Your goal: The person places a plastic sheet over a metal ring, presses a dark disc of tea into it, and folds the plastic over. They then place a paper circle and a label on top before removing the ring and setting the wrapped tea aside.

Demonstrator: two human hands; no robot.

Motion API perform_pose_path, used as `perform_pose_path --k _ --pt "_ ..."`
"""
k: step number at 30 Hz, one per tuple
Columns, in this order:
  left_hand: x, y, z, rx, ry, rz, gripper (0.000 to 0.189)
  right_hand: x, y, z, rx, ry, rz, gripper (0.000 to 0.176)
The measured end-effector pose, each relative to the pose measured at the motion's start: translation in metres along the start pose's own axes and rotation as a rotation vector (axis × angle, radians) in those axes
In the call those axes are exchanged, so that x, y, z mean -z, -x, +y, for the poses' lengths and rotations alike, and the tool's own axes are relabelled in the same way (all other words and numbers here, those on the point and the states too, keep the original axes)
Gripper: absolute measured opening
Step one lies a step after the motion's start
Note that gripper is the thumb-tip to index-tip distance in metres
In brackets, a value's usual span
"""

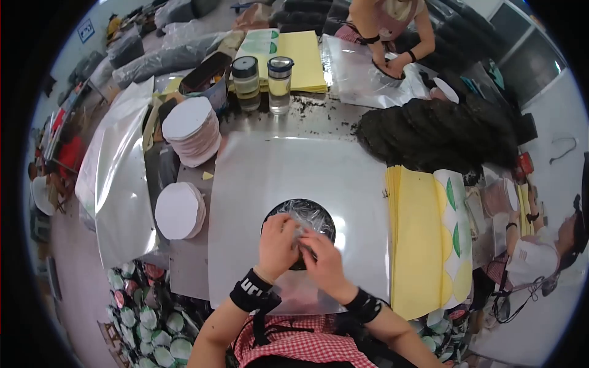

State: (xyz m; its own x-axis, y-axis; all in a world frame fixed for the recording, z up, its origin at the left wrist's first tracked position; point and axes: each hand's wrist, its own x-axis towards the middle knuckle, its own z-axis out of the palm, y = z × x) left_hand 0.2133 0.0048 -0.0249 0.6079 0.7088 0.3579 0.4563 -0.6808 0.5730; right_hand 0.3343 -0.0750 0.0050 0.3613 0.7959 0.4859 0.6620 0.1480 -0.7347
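Note:
A dark round disc (pixel 330 225) lies on transparent plastic sheets in front of me, its middle covered by crumpled plastic film (pixel 310 213). My left hand (pixel 279 246) is over the disc's left part, with its fingers closed on the film. From the right, my right hand (pixel 323 262) pinches the same film with thumb and fingers, and the fingertips of both hands nearly meet. Both hands hide much of the disc's lower half. Beneath is a stack of flat transparent sheets (pixel 251 178). Each wrist wears a black band.
White paper rounds (pixel 178 211) are piled at left. Yellow sheets (pixel 412 239) and green-printed labels (pixel 453 227) lie at right, below a row of dark, rough discs (pixel 429 132). Two drink bottles (pixel 280 86) stand behind. Co-workers (pixel 392 37) work across and at right. Wrapped rounds (pixel 147 319) fill the space below.

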Motion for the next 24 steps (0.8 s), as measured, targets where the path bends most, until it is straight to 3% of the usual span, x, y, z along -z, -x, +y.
perform_pose_path --k 1,2,4,5,9,12,14,15,17,18,20,21,23,24 --pt "0.011 0.003 0.006 0.06 0.165 -0.004 0.058 0.008 0.007 0.001 -0.034 0.056 -0.106 0.013" --pt "0.019 0.005 0.011 0.045 0.169 -0.042 0.058 0.006 0.008 0.005 -0.069 0.06 -0.083 0.013" --pt "0.023 -0.001 0.02 -0.178 -0.144 -0.305 0.073 0.004 -0.009 0.029 -0.027 0.225 -0.421 0.012" --pt "0.014 0.001 0.017 -0.141 -0.24 -0.403 0.077 -0.003 -0.005 0.038 -0.008 0.264 -0.441 0.012" --pt "0.009 0.002 0.015 -0.148 -0.263 -0.402 0.077 0.015 -0.001 0.024 0.075 0.39 -0.503 0.014" --pt "0.009 0.0 0.018 -0.125 -0.25 -0.451 0.08 0.017 -0.022 0.013 -0.055 0.433 -0.527 0.014" --pt "0.009 -0.001 0.021 -0.118 -0.304 -0.495 0.081 0.016 -0.018 0.026 -0.069 0.39 -0.503 0.012" --pt "0.009 -0.002 0.019 -0.123 -0.292 -0.496 0.081 0.013 -0.006 0.051 0.017 0.364 -0.445 0.01" --pt "0.009 0.001 0.02 -0.115 -0.27 -0.499 0.081 0.073 0.001 0.078 0.006 0.16 -0.129 0.009" --pt "0.01 -0.001 0.022 -0.112 -0.285 -0.503 0.082 0.121 0.009 0.087 -0.176 0.173 0.043 0.01" --pt "0.013 -0.003 0.025 -0.109 -0.294 -0.503 0.083 0.224 0.039 0.149 -0.404 0.602 0.25 0.018" --pt "0.015 -0.004 0.027 -0.101 -0.294 -0.517 0.084 0.271 0.058 0.165 -0.552 0.98 0.328 0.026" --pt "0.014 -0.005 0.027 -0.1 -0.295 -0.518 0.085 0.327 0.116 0.207 -0.482 1.33 0.249 0.031" --pt "0.013 -0.006 0.028 -0.091 -0.287 -0.517 0.085 0.333 0.114 0.205 -0.475 1.336 0.24 0.031"
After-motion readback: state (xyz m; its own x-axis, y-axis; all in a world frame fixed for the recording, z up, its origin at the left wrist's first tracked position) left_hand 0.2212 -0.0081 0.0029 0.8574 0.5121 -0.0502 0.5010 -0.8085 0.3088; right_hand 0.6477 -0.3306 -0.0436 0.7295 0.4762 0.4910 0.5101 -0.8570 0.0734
